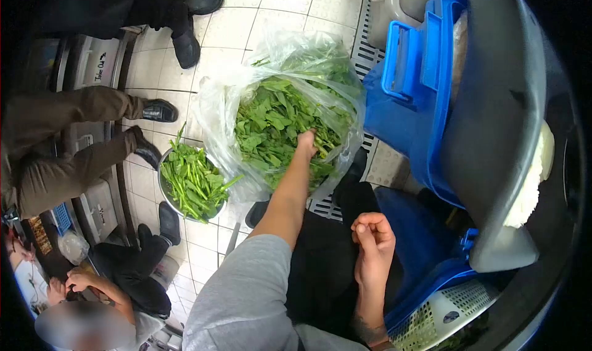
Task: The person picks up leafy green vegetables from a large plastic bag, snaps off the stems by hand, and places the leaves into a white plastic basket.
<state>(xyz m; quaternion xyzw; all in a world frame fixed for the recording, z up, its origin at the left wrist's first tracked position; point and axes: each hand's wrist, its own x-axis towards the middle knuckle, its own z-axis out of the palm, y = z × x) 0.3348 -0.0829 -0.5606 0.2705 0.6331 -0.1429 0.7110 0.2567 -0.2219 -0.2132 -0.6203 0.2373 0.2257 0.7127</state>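
Note:
My left hand (306, 142) reaches into a large clear plastic bag (216, 114) full of leafy greens (271, 120). Its fingers are closed around some of the green stems, partly hidden by leaves. Close to my right knee, my right hand (374, 243) is held up with curled fingers and the thumb folded against them; nothing shows in it. To the left of the bag, a round metal bowl (163, 184) on the floor holds cut stems and leaves (196, 181).
Blue plastic bins (401, 123) stand at my right, with a white perforated basket (441, 317) lower down. A pale vegetable (531, 187) lies by a grey ledge. Other people's shoes (161, 110) and legs are along the left, and a seated person (132, 277) is at lower left.

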